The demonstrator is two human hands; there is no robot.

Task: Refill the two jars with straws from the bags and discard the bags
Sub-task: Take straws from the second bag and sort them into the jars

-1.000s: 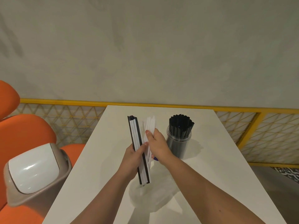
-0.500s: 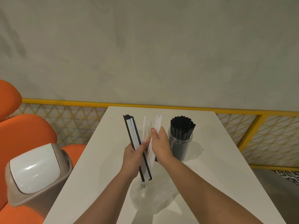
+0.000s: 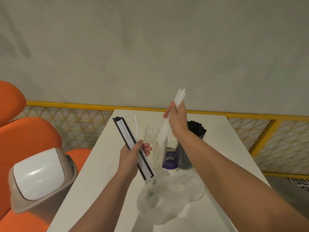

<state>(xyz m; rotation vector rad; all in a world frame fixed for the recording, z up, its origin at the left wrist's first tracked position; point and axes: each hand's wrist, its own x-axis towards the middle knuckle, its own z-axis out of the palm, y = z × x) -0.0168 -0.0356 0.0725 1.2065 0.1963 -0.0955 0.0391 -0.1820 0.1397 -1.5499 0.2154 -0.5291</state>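
My left hand (image 3: 133, 154) grips a long black-edged pack of white straws (image 3: 128, 141), tilted up to the left, with one loose straw sticking out of its top. My right hand (image 3: 176, 121) holds a bunch of white straws (image 3: 168, 124) raised above a clear jar (image 3: 156, 151); their lower ends dip into the jar's mouth, where other white straws stand. Behind my right forearm stands a second jar filled with black straws (image 3: 194, 136). A crumpled clear plastic bag (image 3: 168, 196) lies on the white table (image 3: 93, 181) in front of the jars.
A beige bin with a white swing lid (image 3: 38, 180) stands left of the table, beside an orange seat (image 3: 28, 136). A small purple-labelled container (image 3: 169, 160) sits between the jars. A yellow mesh railing (image 3: 267, 141) runs behind the table below a grey wall.
My right hand pulled a bunch of white straws out of the pack and lifted it up and right, over the clear jar. The left hand kept hold of the pack.
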